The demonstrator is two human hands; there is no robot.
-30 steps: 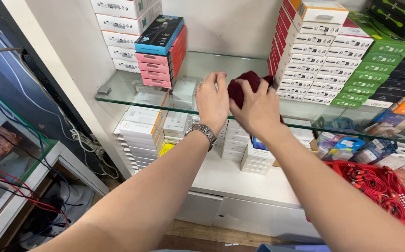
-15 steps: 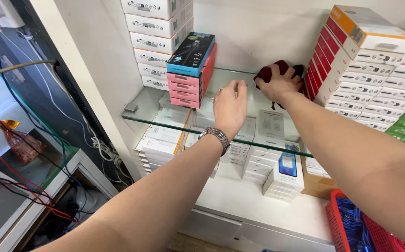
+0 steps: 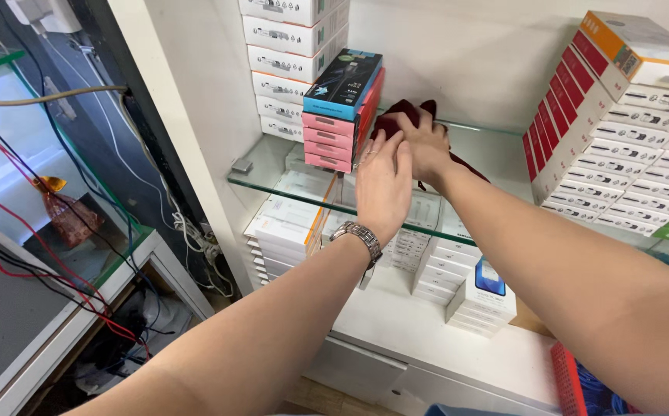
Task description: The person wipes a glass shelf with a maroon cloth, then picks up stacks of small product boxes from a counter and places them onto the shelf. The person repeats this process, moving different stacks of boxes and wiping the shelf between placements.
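My right hand presses a dark red cloth onto the glass shelf, close to the back wall. The cloth sits right beside a stack of pink boxes topped by a black and blue box. My left hand, with a metal watch on its wrist, hovers flat with its fingers apart just in front of the right hand, over the shelf's front part. It holds nothing.
White boxes are stacked at the shelf's back left. A large block of white, red and green boxes fills the right. More white boxes stand on the lower shelf. Cables hang at the left. A red basket sits at the bottom right.
Both hands have moved left along the glass shelf with the cloth, from near the right block of boxes to beside the pink stack. The view has shifted with them.
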